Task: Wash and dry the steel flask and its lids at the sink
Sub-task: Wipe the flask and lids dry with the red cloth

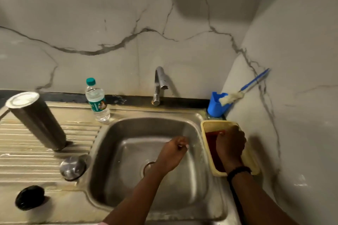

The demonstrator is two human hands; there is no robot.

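Black lid (29, 197) lies before upended steel flask (37, 118), axis vertical

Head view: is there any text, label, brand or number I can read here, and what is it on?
water bottle: a green printed label with a small picture, lettering too blurred to read.
steel flask, steel lid, black lid, blue holder: no markings visible.
Nothing legible anywhere.

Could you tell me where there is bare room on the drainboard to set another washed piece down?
Bare ribbed patch left of the steel lid, below the flask. Smooth strip between the black lid and the sink rim. Crowded: right, tray and blue holder.
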